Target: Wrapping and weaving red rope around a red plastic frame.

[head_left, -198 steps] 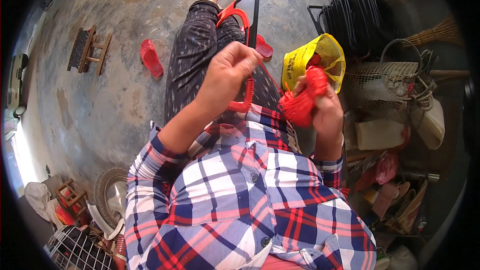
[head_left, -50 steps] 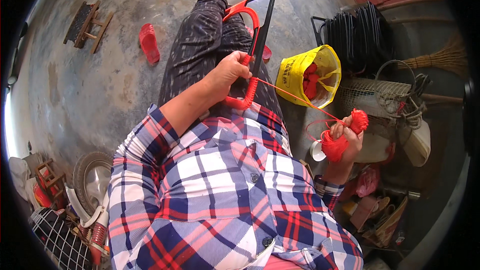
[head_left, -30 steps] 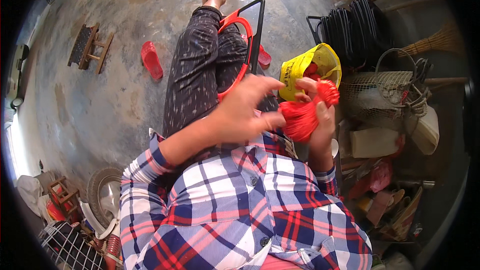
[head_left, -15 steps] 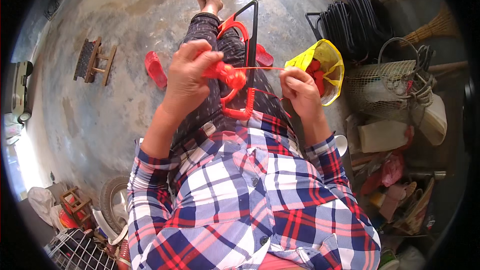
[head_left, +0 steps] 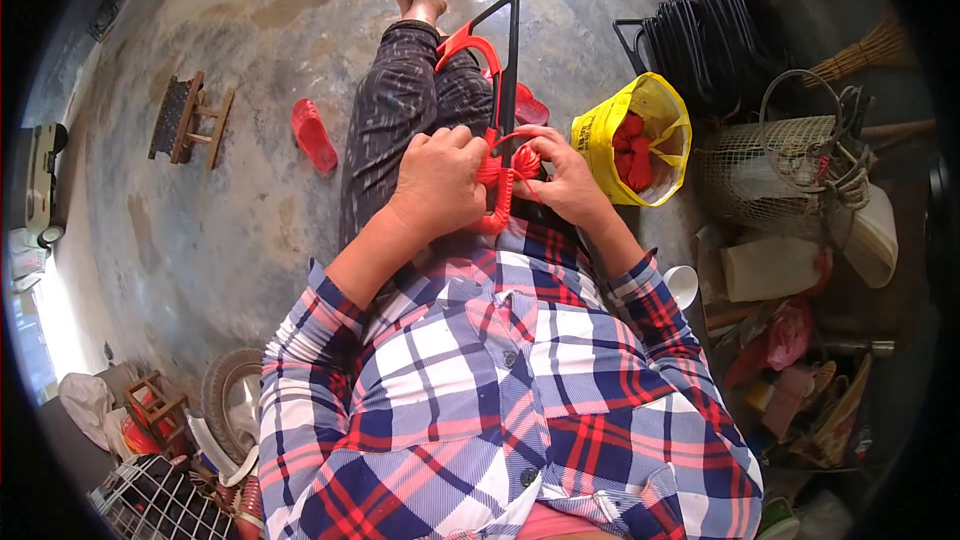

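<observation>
Meeting at the black frame [head_left: 511, 70] after being well apart, the left hand [head_left: 440, 180] grips the skein [head_left: 527, 162] on the frame's left while the right hand [head_left: 572, 180] pinches its right end, so winding seems at the pass-through step.

Black frame [head_left: 511, 70], partly red-wrapped, over the lap [head_left: 385, 130], red cord bundle [head_left: 526, 161] alongside
</observation>
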The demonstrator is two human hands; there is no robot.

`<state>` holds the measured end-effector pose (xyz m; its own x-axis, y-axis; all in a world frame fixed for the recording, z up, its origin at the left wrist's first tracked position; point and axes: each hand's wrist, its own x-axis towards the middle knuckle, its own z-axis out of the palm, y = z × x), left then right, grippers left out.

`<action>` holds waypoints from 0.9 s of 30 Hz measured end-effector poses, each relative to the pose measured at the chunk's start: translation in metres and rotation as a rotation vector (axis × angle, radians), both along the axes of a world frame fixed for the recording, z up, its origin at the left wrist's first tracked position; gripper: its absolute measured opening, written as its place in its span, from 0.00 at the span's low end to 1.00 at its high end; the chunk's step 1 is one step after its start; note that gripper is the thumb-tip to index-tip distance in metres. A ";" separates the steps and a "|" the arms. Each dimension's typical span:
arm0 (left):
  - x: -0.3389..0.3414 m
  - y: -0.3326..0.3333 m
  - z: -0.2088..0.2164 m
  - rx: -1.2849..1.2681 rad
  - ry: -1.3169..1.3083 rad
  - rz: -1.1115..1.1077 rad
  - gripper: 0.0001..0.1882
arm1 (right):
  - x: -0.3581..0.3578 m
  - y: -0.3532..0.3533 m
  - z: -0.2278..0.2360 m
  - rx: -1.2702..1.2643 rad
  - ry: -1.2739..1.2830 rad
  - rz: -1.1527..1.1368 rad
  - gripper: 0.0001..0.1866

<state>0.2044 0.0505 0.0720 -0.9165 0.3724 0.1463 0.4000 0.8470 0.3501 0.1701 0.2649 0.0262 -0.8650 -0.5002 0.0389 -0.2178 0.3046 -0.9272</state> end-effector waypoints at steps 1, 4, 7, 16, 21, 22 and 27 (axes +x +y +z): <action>0.000 0.000 -0.003 0.075 0.039 0.018 0.13 | 0.001 0.001 -0.003 -0.001 -0.009 0.000 0.22; -0.003 -0.002 -0.014 0.320 0.038 0.036 0.19 | 0.008 0.007 -0.011 -0.241 -0.015 -0.202 0.18; -0.011 -0.007 -0.026 0.730 -0.250 0.226 0.24 | 0.014 0.023 -0.009 -0.738 -0.264 -0.404 0.20; -0.015 0.012 -0.045 1.401 -1.029 0.276 0.23 | 0.031 0.168 0.057 -1.348 -0.198 -0.276 0.14; -0.010 0.012 -0.047 1.460 -1.003 0.247 0.23 | 0.033 0.192 0.065 -1.339 -0.123 -0.510 0.11; -0.010 0.011 -0.047 1.446 -1.001 0.236 0.24 | 0.030 0.180 0.059 -1.293 -0.205 -0.495 0.12; -0.007 0.012 -0.043 1.435 -1.004 0.244 0.25 | 0.024 0.073 0.024 -0.623 -0.376 -0.478 0.20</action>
